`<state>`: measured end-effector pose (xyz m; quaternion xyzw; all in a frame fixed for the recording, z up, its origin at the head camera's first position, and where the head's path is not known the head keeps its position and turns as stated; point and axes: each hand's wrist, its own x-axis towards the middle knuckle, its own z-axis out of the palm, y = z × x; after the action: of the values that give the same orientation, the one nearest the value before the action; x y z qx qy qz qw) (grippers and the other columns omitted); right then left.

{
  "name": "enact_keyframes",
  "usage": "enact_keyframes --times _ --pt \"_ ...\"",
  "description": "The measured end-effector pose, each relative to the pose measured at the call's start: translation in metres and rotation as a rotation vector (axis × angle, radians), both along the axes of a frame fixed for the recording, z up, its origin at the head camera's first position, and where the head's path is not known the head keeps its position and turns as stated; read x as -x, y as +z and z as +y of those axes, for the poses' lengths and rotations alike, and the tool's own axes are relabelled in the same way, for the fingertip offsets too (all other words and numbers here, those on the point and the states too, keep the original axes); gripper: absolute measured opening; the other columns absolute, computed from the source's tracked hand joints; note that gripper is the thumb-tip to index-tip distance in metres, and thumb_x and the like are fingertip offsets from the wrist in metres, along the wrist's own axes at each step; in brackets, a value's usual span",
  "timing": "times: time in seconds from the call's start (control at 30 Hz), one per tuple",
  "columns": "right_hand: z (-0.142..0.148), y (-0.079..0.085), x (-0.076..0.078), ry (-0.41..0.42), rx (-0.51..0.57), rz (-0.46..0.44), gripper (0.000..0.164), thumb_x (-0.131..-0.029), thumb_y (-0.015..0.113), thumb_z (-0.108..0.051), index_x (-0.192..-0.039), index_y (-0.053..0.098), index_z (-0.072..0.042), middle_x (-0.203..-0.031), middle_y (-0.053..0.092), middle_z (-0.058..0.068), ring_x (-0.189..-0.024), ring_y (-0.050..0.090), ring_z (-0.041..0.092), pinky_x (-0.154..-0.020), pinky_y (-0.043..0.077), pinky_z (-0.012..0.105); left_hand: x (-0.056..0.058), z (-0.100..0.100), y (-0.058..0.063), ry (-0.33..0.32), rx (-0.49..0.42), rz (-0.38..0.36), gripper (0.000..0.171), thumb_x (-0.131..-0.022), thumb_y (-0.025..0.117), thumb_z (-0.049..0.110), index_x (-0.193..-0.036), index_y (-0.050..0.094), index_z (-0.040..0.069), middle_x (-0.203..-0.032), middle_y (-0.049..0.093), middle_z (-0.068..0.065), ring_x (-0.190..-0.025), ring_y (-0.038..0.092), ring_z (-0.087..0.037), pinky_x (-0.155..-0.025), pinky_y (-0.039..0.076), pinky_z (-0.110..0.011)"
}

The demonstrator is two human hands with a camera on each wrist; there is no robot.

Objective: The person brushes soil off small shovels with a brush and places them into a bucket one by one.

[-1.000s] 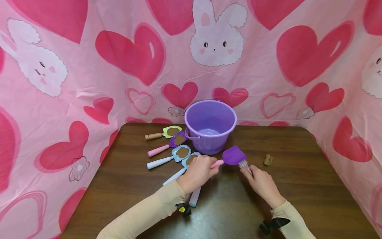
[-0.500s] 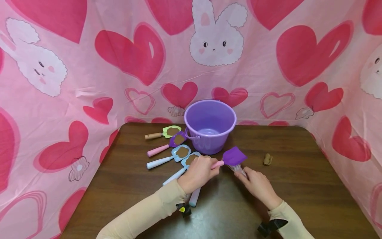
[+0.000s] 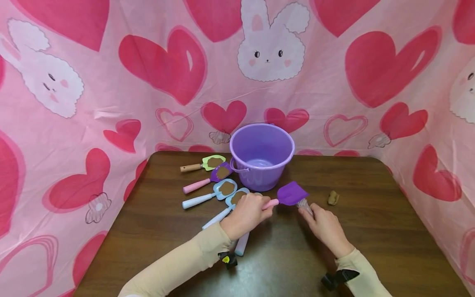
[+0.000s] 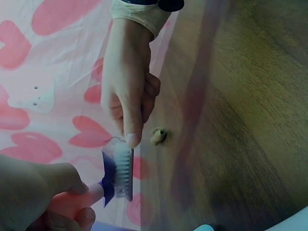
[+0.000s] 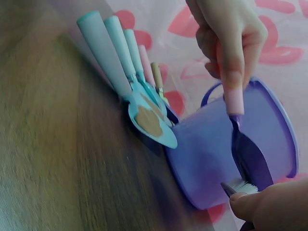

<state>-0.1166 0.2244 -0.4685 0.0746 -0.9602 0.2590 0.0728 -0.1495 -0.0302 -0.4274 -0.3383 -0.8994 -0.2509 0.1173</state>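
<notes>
My left hand (image 3: 245, 215) grips the pink handle of a toy shovel (image 3: 292, 194), its purple blade raised in front of the bucket. In my right hand (image 3: 328, 229) is a scrubbing brush (image 4: 124, 168) with white bristles and a clear back. The bristles lie against the underside of the blade, as the left wrist view shows. Thumb and fingers pinch the brush at its near end. A purple bucket (image 3: 259, 178) stands just behind the blade. To the right of my right hand lies a small brown lump (image 3: 333, 198).
Several toy shovels fan out left of the bucket: a green one (image 3: 214, 162), a purple one (image 3: 222, 171) and light blue ones, such as one nearer (image 5: 149, 120), with brown patches on their blades. A heart-and-rabbit cloth (image 3: 267, 95) encloses the wooden table (image 3: 371, 231).
My right hand moved the brush left under the blade, then back right to the blade's far corner. My left hand holds the shovel almost still.
</notes>
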Motion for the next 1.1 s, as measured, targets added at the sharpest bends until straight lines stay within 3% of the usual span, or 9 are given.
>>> enact_keyframes --times 0.2,0.37,0.5,0.7,1.1 --pt "0.003 -0.004 0.002 0.011 0.009 -0.002 0.040 -0.102 0.068 -0.028 -0.074 0.044 -0.011 -0.062 0.035 -0.003 -0.053 0.037 0.017 -0.052 0.029 0.033 0.002 -0.003 0.000 0.014 -0.010 -0.003 0.036 -0.092 0.075 0.016 -0.066 0.050 0.017 -0.060 0.032 0.010 -0.053 0.039 -0.011 -0.050 0.031 -0.022" --pt "0.000 -0.019 0.005 0.082 0.078 0.041 0.043 -0.102 0.065 -0.043 -0.076 0.048 -0.013 -0.063 0.036 -0.005 -0.053 0.036 0.014 -0.049 0.027 0.033 0.003 -0.001 0.001 0.032 -0.015 0.006 0.033 -0.091 0.075 0.015 -0.068 0.052 0.017 -0.060 0.033 0.010 -0.053 0.040 -0.012 -0.050 0.033 -0.023" --pt "-0.005 -0.017 0.005 0.120 0.081 0.030 0.040 -0.101 0.067 -0.041 -0.077 0.049 -0.014 -0.063 0.036 -0.007 -0.054 0.037 0.012 -0.049 0.027 0.031 0.003 -0.001 0.000 0.037 0.000 0.002 0.032 -0.092 0.074 0.015 -0.068 0.052 0.017 -0.060 0.035 0.009 -0.053 0.042 -0.013 -0.050 0.034 -0.024" --pt "-0.005 -0.005 0.003 0.040 0.033 0.009 0.033 -0.099 0.072 -0.025 -0.077 0.050 -0.012 -0.061 0.038 -0.004 -0.053 0.039 0.012 -0.050 0.029 0.029 0.001 -0.001 -0.001 0.015 0.001 -0.011 0.035 -0.095 0.074 0.018 -0.068 0.052 0.017 -0.061 0.035 0.009 -0.053 0.042 -0.013 -0.050 0.033 -0.024" --pt "0.007 -0.006 0.006 -0.021 0.055 -0.007 0.037 -0.101 0.068 -0.026 -0.075 0.046 -0.011 -0.062 0.036 -0.003 -0.055 0.040 0.016 -0.054 0.031 0.032 -0.002 0.001 0.002 0.008 0.007 -0.021 0.040 -0.096 0.073 0.019 -0.066 0.047 0.018 -0.060 0.032 0.008 -0.052 0.042 -0.013 -0.049 0.033 -0.025"
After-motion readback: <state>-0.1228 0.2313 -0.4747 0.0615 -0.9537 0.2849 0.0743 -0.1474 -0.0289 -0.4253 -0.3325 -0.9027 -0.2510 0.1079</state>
